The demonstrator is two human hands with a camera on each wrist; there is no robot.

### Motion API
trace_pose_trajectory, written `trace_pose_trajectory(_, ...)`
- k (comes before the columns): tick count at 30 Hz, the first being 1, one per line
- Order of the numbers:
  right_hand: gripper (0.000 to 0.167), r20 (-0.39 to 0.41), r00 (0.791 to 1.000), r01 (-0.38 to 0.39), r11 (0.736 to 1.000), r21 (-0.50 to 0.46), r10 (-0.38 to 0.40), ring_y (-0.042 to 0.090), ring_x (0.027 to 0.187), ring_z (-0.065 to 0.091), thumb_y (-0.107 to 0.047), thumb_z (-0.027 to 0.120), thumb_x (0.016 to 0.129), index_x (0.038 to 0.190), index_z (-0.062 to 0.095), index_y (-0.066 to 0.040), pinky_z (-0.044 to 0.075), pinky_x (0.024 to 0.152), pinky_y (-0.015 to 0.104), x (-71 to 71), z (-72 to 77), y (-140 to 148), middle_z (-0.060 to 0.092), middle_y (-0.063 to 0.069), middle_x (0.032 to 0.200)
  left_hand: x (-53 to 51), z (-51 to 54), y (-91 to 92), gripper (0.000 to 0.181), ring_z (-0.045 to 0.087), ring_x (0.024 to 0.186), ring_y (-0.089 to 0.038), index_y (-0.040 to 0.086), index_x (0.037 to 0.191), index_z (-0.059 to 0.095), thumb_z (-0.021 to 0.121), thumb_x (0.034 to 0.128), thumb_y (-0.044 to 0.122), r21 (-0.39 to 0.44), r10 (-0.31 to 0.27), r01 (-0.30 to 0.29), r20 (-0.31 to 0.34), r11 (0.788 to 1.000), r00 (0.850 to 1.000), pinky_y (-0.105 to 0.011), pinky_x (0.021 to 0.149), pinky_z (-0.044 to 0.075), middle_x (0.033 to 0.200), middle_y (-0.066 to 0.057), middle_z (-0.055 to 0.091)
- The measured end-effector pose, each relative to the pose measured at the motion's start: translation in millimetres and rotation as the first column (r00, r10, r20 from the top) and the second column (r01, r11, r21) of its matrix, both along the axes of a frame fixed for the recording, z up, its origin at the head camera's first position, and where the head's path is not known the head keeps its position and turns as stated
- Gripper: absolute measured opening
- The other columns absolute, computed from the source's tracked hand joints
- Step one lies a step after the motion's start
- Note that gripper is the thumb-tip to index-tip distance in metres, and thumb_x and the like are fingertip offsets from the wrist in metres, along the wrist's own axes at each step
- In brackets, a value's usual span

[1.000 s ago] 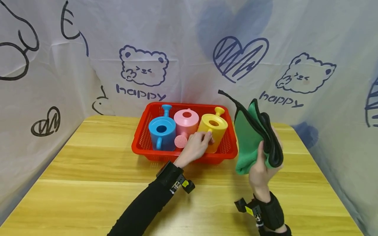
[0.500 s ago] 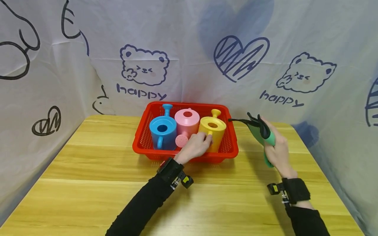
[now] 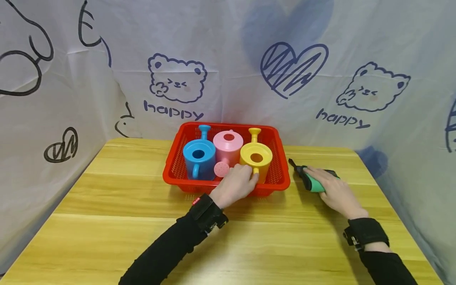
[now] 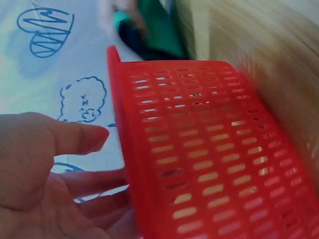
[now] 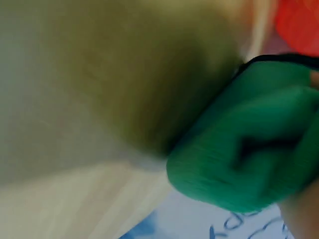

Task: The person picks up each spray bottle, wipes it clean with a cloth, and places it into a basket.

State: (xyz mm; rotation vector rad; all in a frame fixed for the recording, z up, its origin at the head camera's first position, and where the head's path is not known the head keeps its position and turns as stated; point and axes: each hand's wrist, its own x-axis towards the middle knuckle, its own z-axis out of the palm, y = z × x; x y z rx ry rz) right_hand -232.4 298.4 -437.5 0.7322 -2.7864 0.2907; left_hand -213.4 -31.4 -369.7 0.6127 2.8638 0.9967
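A yellow watering can (image 3: 256,156) stands at the right inside a red plastic basket (image 3: 173,174). My left hand (image 3: 234,185) reaches over the basket's front rim to the can's handle. In the left wrist view its thumb (image 4: 82,138) stands apart from the fingers, whose tips are hidden behind the rim. Low over the table, right of the basket, is a folded green cloth (image 3: 314,184) with black trim and a black strap. My right hand (image 3: 337,194) lies over this bundle and holds it, fingers on both sides in the right wrist view.
A blue watering can (image 3: 199,160) and a pink watering can (image 3: 228,144) share the basket. The wooden table (image 3: 142,237) meets a white curtain (image 3: 228,39) with blue drawings at the back and sides.
My right hand has brought the green cloth down from the air to the table. The yellow can has turned, its spout swinging from right to straight back. My left hand has moved slightly right.
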Motion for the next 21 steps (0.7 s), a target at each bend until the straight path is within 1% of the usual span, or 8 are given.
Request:
trace_pose_trajectory(2,0.077,0.084,0.996,-0.042,0.998,0.045,0.038,0.047,0.127,0.055,0.015,0.058,0.077,0.148,0.049,-0.012,0.043,0.053,0.032,5.6,-8.2,-3.6,0.051,0.022,0.149,4.1,3.2,-5.0,0.025,0.052,0.055,-0.014,0.010,0.081,0.058,0.056,0.1024,0.021,-0.007,-0.017,0.017,-0.051,1.000,0.999,-0.019,0.051,0.038,0.061,-0.002,0.053)
trace_pose_trajectory(4,0.076,0.145,0.988,-0.073,0.994,0.083,0.061,0.049,0.130,0.053,0.014,0.059,0.078,0.149,0.048,-0.011,0.045,0.055,0.032,11.7,-15.8,-6.4,0.050,0.022,0.151,8.5,6.0,-12.3,0.018,0.057,0.065,-0.016,0.008,0.091,0.065,0.058,0.1009,0.020,0.001,-0.034,0.034,-0.096,0.999,0.995,-0.021,0.060,0.046,0.071,-0.003,0.062)
trace_pose_trajectory(6,0.076,0.172,0.983,-0.087,0.991,0.105,0.068,0.050,0.134,0.049,0.012,0.063,0.078,0.150,0.047,-0.010,0.056,0.077,0.045,17.3,-22.0,-7.9,0.047,0.022,0.152,13.0,8.5,-21.9,0.018,0.063,0.080,-0.019,0.006,0.105,0.069,0.060,0.0995,0.020,0.016,-0.036,0.038,-0.131,0.999,0.991,-0.025,0.073,0.054,0.088,-0.005,0.070)
trace_pose_trajectory(7,0.076,0.178,0.982,-0.091,0.989,0.117,0.069,0.051,0.138,0.044,0.009,0.066,0.079,0.150,0.046,-0.009,0.054,0.090,0.054,19.5,-24.4,-8.3,0.046,0.022,0.154,15.0,9.6,-27.7,0.020,0.064,0.088,-0.020,0.006,0.111,0.069,0.061,0.0990,0.020,0.029,-0.034,0.038,-0.143,0.999,0.989,-0.029,0.081,0.056,0.098,-0.006,0.073)
trace_pose_trajectory(9,0.075,0.176,0.982,-0.098,0.987,0.125,0.075,0.052,0.142,0.038,0.001,0.072,0.082,0.151,0.044,-0.009,0.036,0.106,0.072,22.7,-28.3,-8.6,0.042,0.022,0.156,18.1,11.2,-41.2,0.027,0.065,0.101,-0.023,0.007,0.121,0.068,0.062,0.0979,0.019,0.074,-0.021,0.033,-0.162,0.997,0.987,-0.036,0.092,0.057,0.114,-0.007,0.072)
trace_pose_trajectory(14,0.076,0.234,0.969,-0.086,0.996,0.034,0.076,0.052,0.146,0.031,-0.039,0.074,0.089,0.153,0.042,-0.012,0.026,0.111,0.074,27.8,-29.2,-8.6,0.037,0.021,0.160,20.8,17.2,-78.4,0.029,0.062,0.116,-0.028,0.007,0.124,0.064,0.065,0.0966,0.013,0.214,0.033,0.016,-0.225,0.977,0.974,-0.046,0.101,0.054,0.125,-0.011,0.067)
trace_pose_trajectory(16,0.080,0.270,0.960,-0.071,0.997,-0.022,0.074,0.053,0.147,0.027,-0.048,0.072,0.089,0.154,0.041,-0.013,0.021,0.112,0.075,29.5,-27.8,-8.8,0.035,0.021,0.161,21.3,20.5,-94.1,0.032,0.058,0.121,-0.030,0.007,0.128,0.062,0.064,0.0972,0.014,0.244,0.072,-0.012,-0.238,0.970,0.969,-0.051,0.102,0.052,0.130,-0.012,0.063)
trace_pose_trajectory(21,0.074,0.312,0.947,-0.034,0.990,-0.137,0.075,0.054,0.150,0.018,-0.044,0.066,0.095,0.155,0.038,-0.013,0.011,0.115,0.074,29.3,-23.5,-6.2,0.028,0.023,0.164,22.2,23.7,-136.2,0.044,0.042,0.140,-0.036,0.007,0.141,0.051,0.058,0.1009,0.023,0.258,0.194,-0.135,-0.220,0.957,0.956,-0.062,0.111,0.041,0.152,-0.015,0.044)
